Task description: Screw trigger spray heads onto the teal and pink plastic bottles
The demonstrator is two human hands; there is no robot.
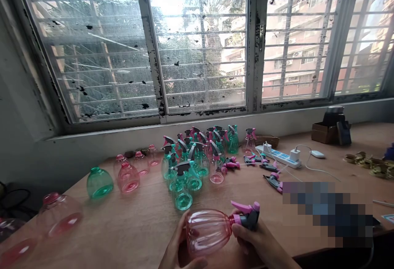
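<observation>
A pink translucent spray bottle (207, 230) lies on its side near the front edge of the wooden table (138, 219). My left hand (177, 250) is wrapped round its round body. My right hand (257, 242) grips its neck, where a grey and pink trigger sprayer head (248, 213) sits. Both hands are closed on this bottle.
Several assembled green and pink spray bottles (197, 158) stand in a cluster behind. Headless bottles (99, 183) lie at the left. Loose sprayer heads (272, 178) and a white power strip (280, 157) lie at the right. A cardboard box (331, 131) stands by the window.
</observation>
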